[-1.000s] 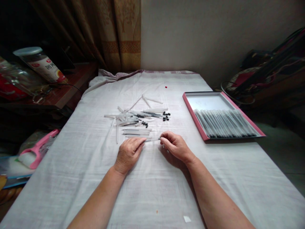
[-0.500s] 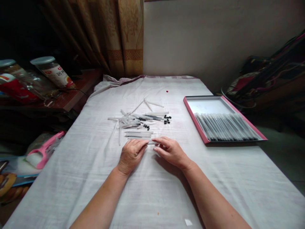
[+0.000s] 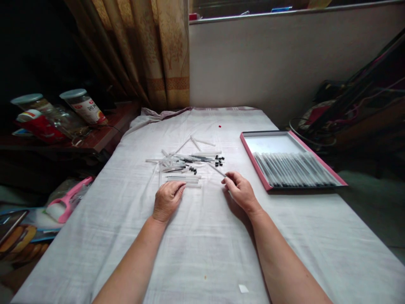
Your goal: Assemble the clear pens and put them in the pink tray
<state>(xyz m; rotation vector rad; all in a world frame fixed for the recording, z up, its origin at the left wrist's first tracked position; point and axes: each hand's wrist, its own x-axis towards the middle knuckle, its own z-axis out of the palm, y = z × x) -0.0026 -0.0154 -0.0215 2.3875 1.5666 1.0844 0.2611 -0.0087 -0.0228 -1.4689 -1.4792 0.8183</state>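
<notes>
Spreading across the view, the cloth-covered table (image 3: 202, 249) carried a pink tray (image 3: 249, 152) of pens (image 3: 294, 169) and a scatter of pen parts (image 3: 186, 159). The left hand (image 3: 166, 200) lay flat, empty, fingers beside clear tubes (image 3: 185, 180). The right hand (image 3: 242, 192) pinched a clear pen tube (image 3: 217, 169), its near end hidden under the fingers.

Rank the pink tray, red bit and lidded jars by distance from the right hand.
1. Pink tray, just right of the right hand, which pinches a clear tube.
2. Red bit, ahead on the cloth.
3. Lidded jars, far left on the shelf.
</notes>
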